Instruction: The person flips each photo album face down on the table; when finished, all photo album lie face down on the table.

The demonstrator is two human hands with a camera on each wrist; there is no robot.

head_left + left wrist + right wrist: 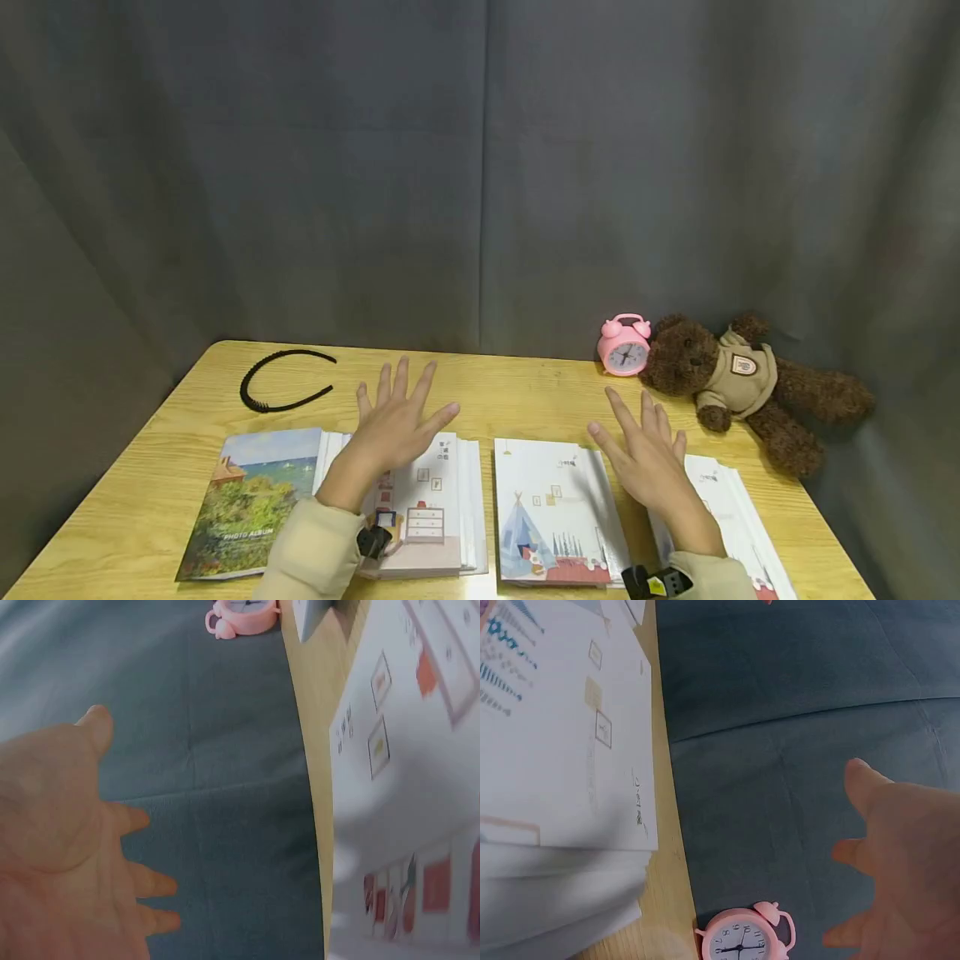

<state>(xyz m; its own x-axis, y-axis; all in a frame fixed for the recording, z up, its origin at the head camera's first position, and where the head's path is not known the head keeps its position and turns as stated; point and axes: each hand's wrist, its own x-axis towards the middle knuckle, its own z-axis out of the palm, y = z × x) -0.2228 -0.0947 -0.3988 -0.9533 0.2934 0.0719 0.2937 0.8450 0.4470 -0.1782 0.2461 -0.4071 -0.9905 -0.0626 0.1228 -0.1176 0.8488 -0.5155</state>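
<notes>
1. Now, both hands are up above the albums: left hand [393, 425] splayed wide and gripping nothing, right hand [648, 462] also spread and empty.
2. Below them, on the tabletop [135, 492], lie the landscape album [270, 500], the dresser album [423, 542], the tent album [551, 508] and, far right, the outer album [727, 517], partly behind the right arm.
3. Watch that outer album! It sits near the right-hand edge; an outward shove from the right forearm could send it over.
4. Danger behind, too: a forward sweep might clip the pink clock [625, 346] and tip it. The teddy bear [712, 367] lies beside it, legs near the edge, so a nudge could tumble that as well.
5. Loose-looking page stacks may fan or slip if just one cover is pinched.
6. Containers? I spot no box or cup; the albums look closed, contents hidden.
</notes>
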